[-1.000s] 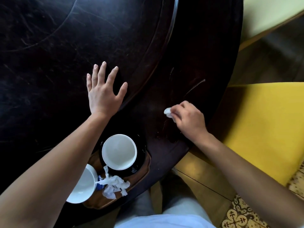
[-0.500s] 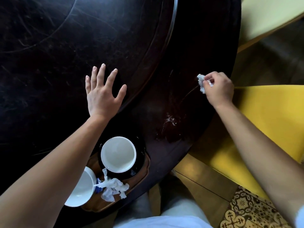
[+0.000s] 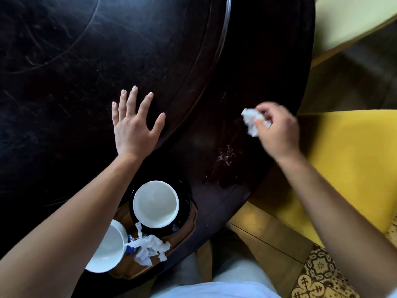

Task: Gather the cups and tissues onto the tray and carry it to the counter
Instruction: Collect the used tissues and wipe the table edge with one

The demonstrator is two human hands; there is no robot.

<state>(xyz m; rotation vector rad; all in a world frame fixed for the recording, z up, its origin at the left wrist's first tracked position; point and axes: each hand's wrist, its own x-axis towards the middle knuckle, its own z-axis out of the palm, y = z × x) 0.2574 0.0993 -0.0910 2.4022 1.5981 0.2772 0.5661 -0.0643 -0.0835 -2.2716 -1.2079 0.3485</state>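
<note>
White crumpled tissue point(image 3: 252, 121) is pinched in the right hand point(image 3: 277, 131) grip above the dark counter point(image 3: 150, 50). Left hand point(image 3: 134, 125), well apart leftward, rests flat, fingers spread, holding nothing.

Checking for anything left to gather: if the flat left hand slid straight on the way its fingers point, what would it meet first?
Nothing, as far as the view shows: beyond the left hand lies only bare dark table up to the frame's edge.
</note>
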